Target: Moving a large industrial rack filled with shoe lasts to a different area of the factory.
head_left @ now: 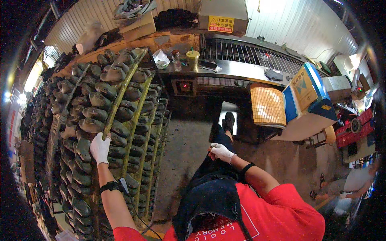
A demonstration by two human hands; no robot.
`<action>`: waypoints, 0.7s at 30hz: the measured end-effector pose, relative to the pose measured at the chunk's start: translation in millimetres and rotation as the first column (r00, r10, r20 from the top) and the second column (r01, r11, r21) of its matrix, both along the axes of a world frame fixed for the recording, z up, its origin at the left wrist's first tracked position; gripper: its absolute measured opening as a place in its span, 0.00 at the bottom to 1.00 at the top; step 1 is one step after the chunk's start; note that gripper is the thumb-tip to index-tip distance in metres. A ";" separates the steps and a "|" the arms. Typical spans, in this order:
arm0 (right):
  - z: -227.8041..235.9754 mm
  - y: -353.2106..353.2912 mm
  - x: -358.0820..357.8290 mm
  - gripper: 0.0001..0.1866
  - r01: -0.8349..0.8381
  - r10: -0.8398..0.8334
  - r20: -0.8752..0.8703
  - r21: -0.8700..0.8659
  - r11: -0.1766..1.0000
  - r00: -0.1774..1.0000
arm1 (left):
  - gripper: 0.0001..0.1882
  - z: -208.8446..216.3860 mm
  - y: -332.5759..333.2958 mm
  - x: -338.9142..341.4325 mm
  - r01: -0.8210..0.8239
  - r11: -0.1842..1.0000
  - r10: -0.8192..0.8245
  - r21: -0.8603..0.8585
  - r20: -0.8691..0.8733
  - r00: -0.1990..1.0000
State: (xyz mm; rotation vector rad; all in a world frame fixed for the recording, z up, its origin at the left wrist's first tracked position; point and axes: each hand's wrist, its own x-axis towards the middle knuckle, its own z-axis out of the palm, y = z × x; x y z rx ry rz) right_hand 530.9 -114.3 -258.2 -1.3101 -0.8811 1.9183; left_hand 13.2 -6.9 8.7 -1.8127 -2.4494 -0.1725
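Observation:
My left hand (100, 149), in a white glove, is closed at the edge of a yellow rail (120, 94) of a tall rack. Dark shoe lasts (105, 90) stand packed in rows along the rack, several of them right beside that hand. In front of my body, over my dark trousers, is my right hand (222, 152), also white-gloved with bare fingertips showing. Its fingers are curled together, and anything inside them is hidden. A dark strap circles each forearm.
A metal conveyor with bars (249, 54) runs along the far side. On its ledge are a yellow cup (192, 59), a bottle (176, 60) and a phone (208, 65). To the right stand a slatted-cover chair (268, 105) and a blue-edged box (307, 90). A blurred person is at far right.

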 end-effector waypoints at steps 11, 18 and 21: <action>2.1 7.6 -2.0 0.06 -0.059 0.054 0.106 0.042 0.997 0.993 | 0.29 -2.5 -4.8 -4.9 0.003 0.995 -0.005 0.099 0.018 1.000; 8.2 5.1 1.5 0.05 0.037 -0.035 0.097 -0.027 0.999 0.995 | 0.25 -4.4 -1.4 -8.6 0.029 0.997 -0.033 0.071 0.061 0.998; 15.7 4.3 3.6 0.06 0.017 -0.016 0.017 -0.020 1.000 1.000 | 0.26 -4.7 1.1 -5.5 0.024 0.999 -0.028 0.048 0.088 0.996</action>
